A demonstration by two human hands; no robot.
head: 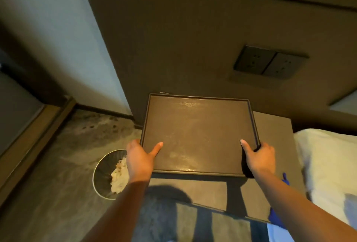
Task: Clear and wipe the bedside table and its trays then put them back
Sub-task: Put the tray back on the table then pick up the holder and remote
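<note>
A dark brown rectangular tray with a low rim is held level above the grey bedside table. Nothing lies in the tray. My left hand grips its near left corner, thumb resting on the inside. My right hand grips the near right edge, thumb likewise on the inside. The tray casts a shadow on the table top below it. A blue cloth pokes out beside my right forearm at the table's near right edge; most of it is hidden.
A round wire waste bin holding crumpled paper stands on the carpet left of the table. A bed with white linen adjoins the table on the right. A double wall socket sits on the panel behind.
</note>
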